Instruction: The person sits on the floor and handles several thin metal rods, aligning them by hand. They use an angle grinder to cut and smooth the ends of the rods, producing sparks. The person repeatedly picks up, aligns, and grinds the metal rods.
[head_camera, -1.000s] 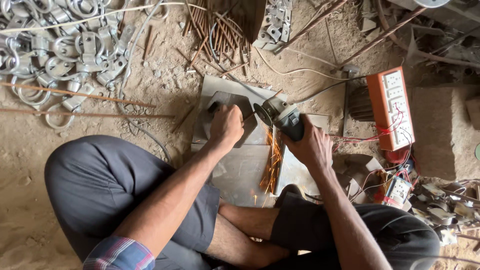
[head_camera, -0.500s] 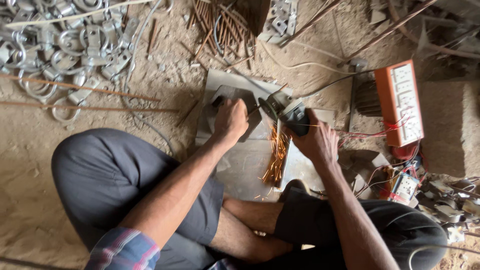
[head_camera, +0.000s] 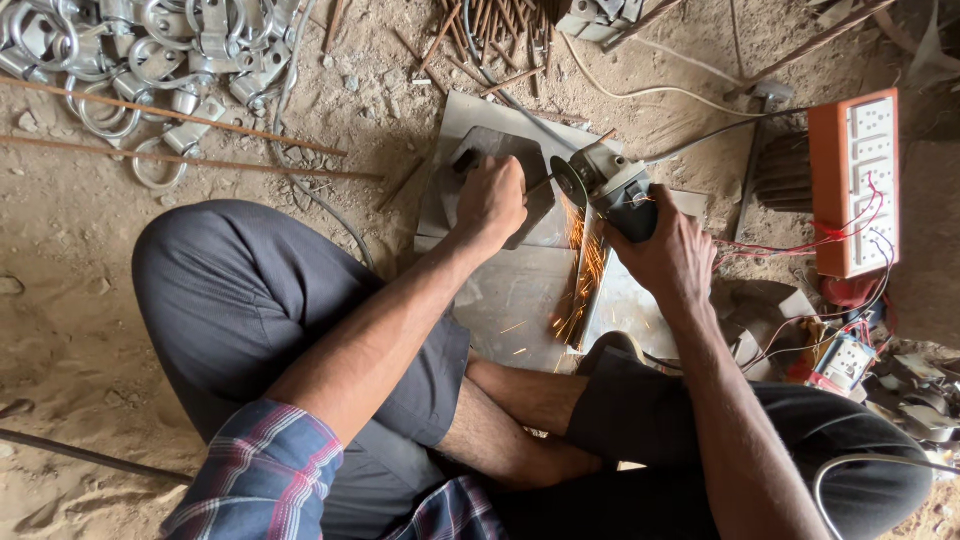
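Observation:
I sit cross-legged on a dirt floor. My right hand grips an angle grinder whose disc meets a thin metal rod beside my left hand. Orange sparks fly down towards my legs. My left hand is closed on the rod and presses on a dark metal piece that lies on a grey steel plate.
A pile of shiny metal clamps and rings lies at the top left, with long rusty rods below it. Short rusty rods lie at the top centre. An orange switchboard with red wires stands at the right.
The view has shifted slightly. Both hands keep their hold and the sparks keep flying down from the grinder disc.

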